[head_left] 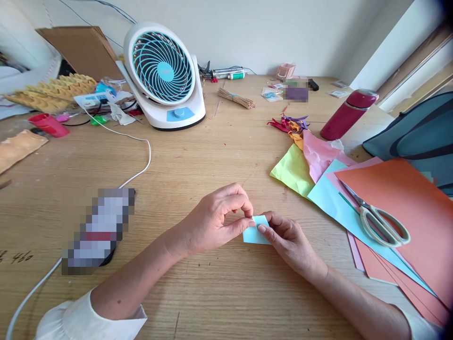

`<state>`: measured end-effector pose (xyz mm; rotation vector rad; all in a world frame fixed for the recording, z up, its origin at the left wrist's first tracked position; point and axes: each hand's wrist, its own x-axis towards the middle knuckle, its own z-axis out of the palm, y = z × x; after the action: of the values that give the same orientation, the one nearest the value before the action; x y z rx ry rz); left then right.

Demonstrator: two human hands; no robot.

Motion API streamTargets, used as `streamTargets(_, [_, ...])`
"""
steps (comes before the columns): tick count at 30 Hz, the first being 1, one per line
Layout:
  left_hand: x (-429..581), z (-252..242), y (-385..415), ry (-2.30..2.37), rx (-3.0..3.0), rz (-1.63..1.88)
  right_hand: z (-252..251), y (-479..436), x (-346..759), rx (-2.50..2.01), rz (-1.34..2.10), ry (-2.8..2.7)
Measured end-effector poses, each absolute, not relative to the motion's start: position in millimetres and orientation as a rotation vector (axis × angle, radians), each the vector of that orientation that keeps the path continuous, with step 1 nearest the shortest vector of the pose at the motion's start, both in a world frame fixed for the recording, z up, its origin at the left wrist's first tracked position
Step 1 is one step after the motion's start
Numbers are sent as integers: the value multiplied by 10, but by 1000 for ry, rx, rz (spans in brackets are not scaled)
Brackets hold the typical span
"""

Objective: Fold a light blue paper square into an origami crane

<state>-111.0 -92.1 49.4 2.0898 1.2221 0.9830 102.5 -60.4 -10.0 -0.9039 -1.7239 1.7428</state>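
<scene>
A small light-blue piece of paper (pixel 257 236) is held between both hands above the wooden table (pixel 198 293). My left hand (pixel 222 215) pinches its upper left edge between thumb and fingertips. From the other side my right hand (pixel 288 238) grips it, thumb on the front face and fingers behind. A crease or raised edge shows near the left fingertips, too small to make out fully. To the right, scissors (pixel 384 222) with pale handles lie on a stack of coloured sheets, a light-blue sheet (pixel 334 189) and an orange sheet (pixel 396 184) among them.
A white fan (pixel 163 71) stands at the back left, and a phone (pixel 99 231) on a white cable lies at left. Crumpled green paper (pixel 295 170), pink paper (pixel 320 153), a red thermos (pixel 348 115) and a teal bag (pixel 421 137) are at right. Thin sticks (pixel 236 97) lie behind.
</scene>
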Motion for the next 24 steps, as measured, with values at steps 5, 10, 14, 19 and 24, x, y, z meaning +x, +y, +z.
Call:
streamTargets(5, [-1101,460,-918,1245,2131,994,-116,-596,1022,-924,1708,-1697])
streamTargets(10, [-1087,410,-900,1321,2126,988,-112,-594,1020,-936,1692,-1693])
streamTargets(14, [-1075,451,-904,1249,2147,1001,-73,-574,1025,-999,1672,-1622])
streamTargets(19, [-1065,407,-902,1235,2210,1010,-61,-572,1024,-1013,1672,-1568])
streamTargets(24, [-1038,327,-909,1299,2203,995,-80,-575,1036,-1002,1674,-1599])
